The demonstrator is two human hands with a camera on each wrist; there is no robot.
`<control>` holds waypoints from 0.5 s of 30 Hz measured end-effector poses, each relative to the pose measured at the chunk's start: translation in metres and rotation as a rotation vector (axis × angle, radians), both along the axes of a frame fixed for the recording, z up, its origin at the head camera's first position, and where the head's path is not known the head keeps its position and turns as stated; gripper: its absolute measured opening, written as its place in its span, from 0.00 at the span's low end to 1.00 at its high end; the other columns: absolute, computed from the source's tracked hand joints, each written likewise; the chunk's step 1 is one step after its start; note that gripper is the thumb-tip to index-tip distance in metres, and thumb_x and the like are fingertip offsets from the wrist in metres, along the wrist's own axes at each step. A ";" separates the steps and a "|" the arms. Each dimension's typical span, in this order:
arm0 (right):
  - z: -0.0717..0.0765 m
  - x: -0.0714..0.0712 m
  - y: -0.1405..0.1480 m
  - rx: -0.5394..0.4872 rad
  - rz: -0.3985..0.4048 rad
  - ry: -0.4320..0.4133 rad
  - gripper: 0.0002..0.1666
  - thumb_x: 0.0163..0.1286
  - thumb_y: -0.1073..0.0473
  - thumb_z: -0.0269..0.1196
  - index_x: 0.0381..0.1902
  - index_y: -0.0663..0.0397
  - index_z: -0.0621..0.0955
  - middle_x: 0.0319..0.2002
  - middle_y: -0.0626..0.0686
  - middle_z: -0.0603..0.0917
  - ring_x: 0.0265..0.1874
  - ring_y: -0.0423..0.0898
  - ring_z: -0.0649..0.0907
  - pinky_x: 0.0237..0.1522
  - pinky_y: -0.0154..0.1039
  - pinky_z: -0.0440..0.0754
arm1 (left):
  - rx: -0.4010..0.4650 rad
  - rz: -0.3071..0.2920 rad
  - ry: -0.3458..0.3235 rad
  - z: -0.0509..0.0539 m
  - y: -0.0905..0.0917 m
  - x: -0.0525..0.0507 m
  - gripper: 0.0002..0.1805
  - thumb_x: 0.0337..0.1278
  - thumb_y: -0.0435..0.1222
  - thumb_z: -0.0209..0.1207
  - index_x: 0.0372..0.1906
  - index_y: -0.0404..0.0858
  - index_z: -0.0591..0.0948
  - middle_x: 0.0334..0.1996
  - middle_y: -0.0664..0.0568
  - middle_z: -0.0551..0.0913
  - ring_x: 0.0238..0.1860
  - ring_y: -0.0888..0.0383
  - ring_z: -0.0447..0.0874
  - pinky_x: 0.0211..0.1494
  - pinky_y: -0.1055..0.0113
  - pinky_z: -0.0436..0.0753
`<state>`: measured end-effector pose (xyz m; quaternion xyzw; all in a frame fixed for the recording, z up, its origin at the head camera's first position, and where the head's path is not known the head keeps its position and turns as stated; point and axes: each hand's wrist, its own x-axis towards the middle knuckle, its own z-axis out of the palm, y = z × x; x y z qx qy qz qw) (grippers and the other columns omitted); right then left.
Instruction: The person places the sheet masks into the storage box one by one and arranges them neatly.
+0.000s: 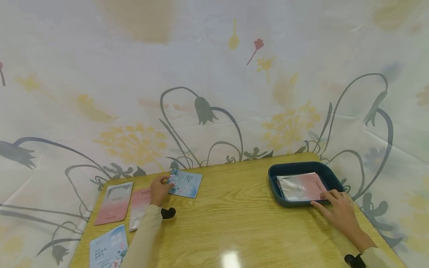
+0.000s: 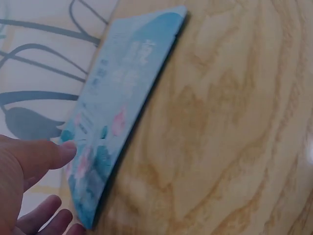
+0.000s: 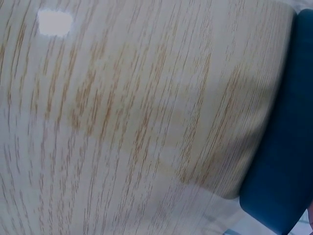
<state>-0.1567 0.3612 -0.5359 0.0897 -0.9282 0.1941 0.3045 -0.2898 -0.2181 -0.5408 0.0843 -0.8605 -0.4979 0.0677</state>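
In the head view my left hand (image 1: 160, 190) pinches the near-left edge of a blue face mask packet (image 1: 186, 183) with a floral print at the back of the table. The left wrist view shows the thumb (image 2: 68, 151) on top of that packet (image 2: 115, 98). Over the front right rim of a dark blue tray (image 1: 279, 201) is my right hand (image 1: 340, 212). Its fingers reach in at the corner of a pink and silver mask packet (image 1: 301, 187), and the thumb is outside by the rim. Whether the fingertips touch the packet cannot be told.
Two pink and silver packets (image 1: 115, 204) (image 1: 138, 204) lie at the table's left, one partly under my left forearm. Another blue packet (image 1: 108, 247) lies nearer. More packet edges show beneath the top one in the tray. A patterned cloth (image 1: 214, 74) hangs behind the wooden table (image 1: 228, 208).
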 end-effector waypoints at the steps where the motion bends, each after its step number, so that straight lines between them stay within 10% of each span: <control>1: 0.000 0.000 0.000 0.000 -0.001 -0.002 0.19 0.41 0.53 0.77 0.28 0.55 0.80 0.31 0.53 0.75 0.31 0.57 0.69 0.32 0.56 0.64 | -0.033 -0.003 0.016 -0.002 0.001 -0.001 0.20 0.49 0.28 0.65 0.50 0.27 0.79 0.51 0.31 0.77 0.52 0.39 0.73 0.52 0.46 0.74; 15: 0.000 0.000 0.000 -0.014 0.006 0.001 0.19 0.41 0.53 0.76 0.28 0.56 0.80 0.31 0.54 0.76 0.32 0.58 0.69 0.34 0.57 0.64 | -0.207 0.052 0.003 0.001 0.017 -0.001 0.19 0.41 0.23 0.65 0.44 0.26 0.81 0.44 0.30 0.79 0.47 0.38 0.74 0.50 0.48 0.75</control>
